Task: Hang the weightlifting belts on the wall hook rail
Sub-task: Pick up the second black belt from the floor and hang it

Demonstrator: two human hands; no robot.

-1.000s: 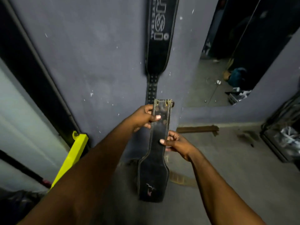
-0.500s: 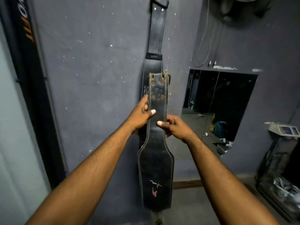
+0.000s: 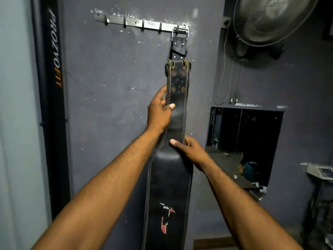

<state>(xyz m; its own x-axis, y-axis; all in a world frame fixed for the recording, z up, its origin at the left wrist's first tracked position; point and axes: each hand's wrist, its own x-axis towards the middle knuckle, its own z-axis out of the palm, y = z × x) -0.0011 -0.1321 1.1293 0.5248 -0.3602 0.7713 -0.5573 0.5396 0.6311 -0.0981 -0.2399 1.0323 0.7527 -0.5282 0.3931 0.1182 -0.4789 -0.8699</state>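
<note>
I hold a black leather weightlifting belt (image 3: pixel 169 177) upright in front of the grey wall, its buckle end up. My left hand (image 3: pixel 158 112) grips its narrow strap on the left edge. Lower down, where the strap widens, my right hand (image 3: pixel 189 150) grips it from the right. A metal hook rail (image 3: pixel 140 23) is fixed high on the wall. Another black belt (image 3: pixel 179 46) hangs by its silver buckle from the rail's rightmost hook, mostly hidden behind the belt I hold. The top of my belt is below the rail.
A wall fan (image 3: pixel 270 18) is mounted at upper right, its cord hanging down. A mirror panel (image 3: pixel 245 141) is set in the wall to the right. A black banner (image 3: pixel 52 105) runs down the left. A small stand (image 3: pixel 319 172) is at far right.
Both hands have raised the belt up along the wall, and my view has tilted up from the floor; the hook rail and the hung belt's buckle have come into sight.
</note>
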